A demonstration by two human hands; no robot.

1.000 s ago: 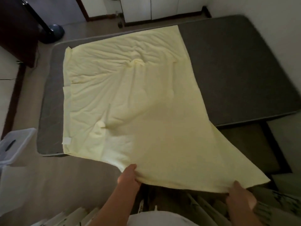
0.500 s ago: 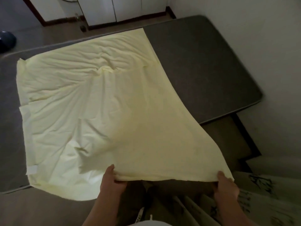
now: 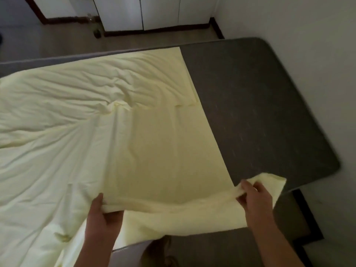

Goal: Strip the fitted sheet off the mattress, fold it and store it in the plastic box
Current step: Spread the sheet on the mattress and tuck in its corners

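The pale yellow fitted sheet (image 3: 119, 135) lies spread and wrinkled over the left and middle of the dark grey mattress (image 3: 260, 112). Its near edge is lifted and doubled over. My left hand (image 3: 104, 214) grips that near edge at the middle, fingers curled under the fabric. My right hand (image 3: 254, 199) pinches the sheet's near right corner, which bunches up beyond the fingers above the mattress's near edge. The plastic box is out of view.
A white wall (image 3: 308, 54) runs along the mattress's right side. White cabinet doors (image 3: 154, 12) with a dark baseboard stand beyond the far edge, across a strip of floor (image 3: 48, 41). Dark floor (image 3: 298, 218) shows at the near right corner.
Both hands have carried the sheet's near edge forward and up over the mattress; the right corner now bunches in my right hand. The view has shifted right, and the box on the left is gone.
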